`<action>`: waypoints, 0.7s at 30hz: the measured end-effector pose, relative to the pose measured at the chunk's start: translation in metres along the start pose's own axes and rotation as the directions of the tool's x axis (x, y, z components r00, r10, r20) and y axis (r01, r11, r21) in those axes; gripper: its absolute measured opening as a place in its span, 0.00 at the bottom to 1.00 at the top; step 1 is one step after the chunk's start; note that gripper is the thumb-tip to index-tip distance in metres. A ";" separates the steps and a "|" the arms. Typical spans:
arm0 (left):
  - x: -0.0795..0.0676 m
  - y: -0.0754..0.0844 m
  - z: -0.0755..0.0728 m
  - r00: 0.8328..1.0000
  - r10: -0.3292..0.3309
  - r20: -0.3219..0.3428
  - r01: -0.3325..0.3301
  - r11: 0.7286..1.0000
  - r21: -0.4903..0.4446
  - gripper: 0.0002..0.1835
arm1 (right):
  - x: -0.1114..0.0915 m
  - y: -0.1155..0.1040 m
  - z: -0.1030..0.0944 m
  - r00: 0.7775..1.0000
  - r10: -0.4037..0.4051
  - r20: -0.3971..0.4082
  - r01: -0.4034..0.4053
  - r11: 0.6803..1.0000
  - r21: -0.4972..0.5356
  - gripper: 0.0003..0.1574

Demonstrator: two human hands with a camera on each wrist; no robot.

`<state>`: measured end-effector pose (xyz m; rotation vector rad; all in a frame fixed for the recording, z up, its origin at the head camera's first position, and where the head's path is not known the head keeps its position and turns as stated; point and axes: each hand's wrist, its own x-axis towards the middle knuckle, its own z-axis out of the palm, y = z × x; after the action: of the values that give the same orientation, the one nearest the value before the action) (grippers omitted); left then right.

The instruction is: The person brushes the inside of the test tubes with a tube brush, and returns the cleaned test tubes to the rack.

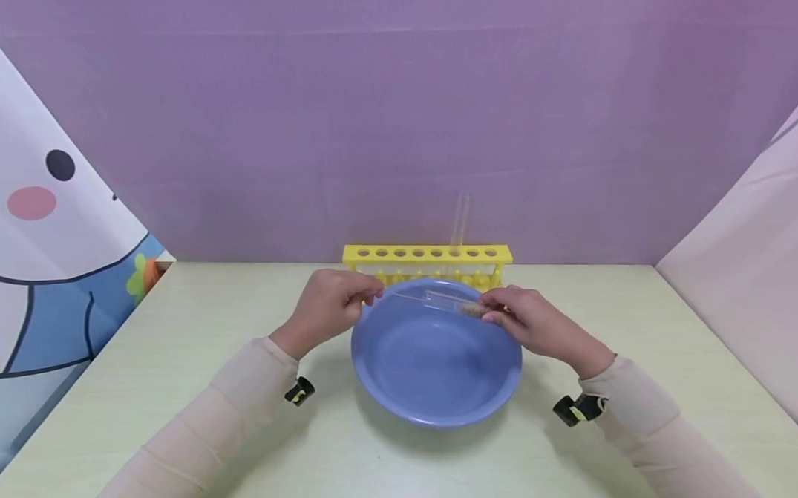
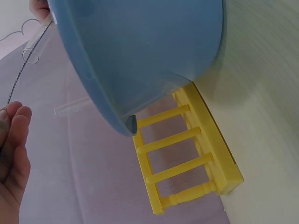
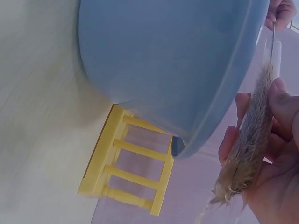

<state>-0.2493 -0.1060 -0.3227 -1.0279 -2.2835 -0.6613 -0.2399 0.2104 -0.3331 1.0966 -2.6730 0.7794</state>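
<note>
Over the back of a blue basin (image 1: 440, 418), my right hand (image 1: 539, 321) grips a clear test tube (image 1: 444, 300) lying nearly level. Inside the tube are the pale brown bristles (image 3: 250, 140) of a test tube brush, seen close up in the right wrist view. The brush's twisted wire handle (image 2: 19, 74) comes out of the tube's open mouth. Its far end is pinched between the thumb and fingertips of my left hand (image 1: 328, 308), beyond the basin's left rim. The tube's closed end is partly hidden by my right hand.
Behind the basin stands a yellow test tube rack (image 1: 426, 254), its lower part partly hidden by the basin. Another clear test tube (image 1: 461, 218) stands upright in it, right of the middle. A purple cloth (image 1: 393, 115) hangs behind the pale table (image 1: 409, 471).
</note>
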 end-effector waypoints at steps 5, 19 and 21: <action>0.000 -0.001 0.000 1.000 -0.003 -0.001 0.003 1.000 -0.004 0.20 | -0.001 0.000 -0.001 1.000 0.012 0.006 -0.012 1.000 0.003 0.09; -0.001 0.000 -0.001 0.999 -0.054 0.006 0.054 0.998 -0.026 0.17 | -0.003 -0.001 0.000 0.999 -0.030 -0.019 0.029 0.999 -0.045 0.10; -0.002 0.000 -0.001 0.999 -0.052 0.007 0.052 0.998 -0.021 0.17 | -0.004 0.000 0.000 0.999 -0.034 -0.018 0.034 0.998 -0.050 0.10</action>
<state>-0.2479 -0.1069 -0.3233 -0.9846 -2.3208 -0.7056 -0.2370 0.2126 -0.3337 1.1142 -2.6363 0.7097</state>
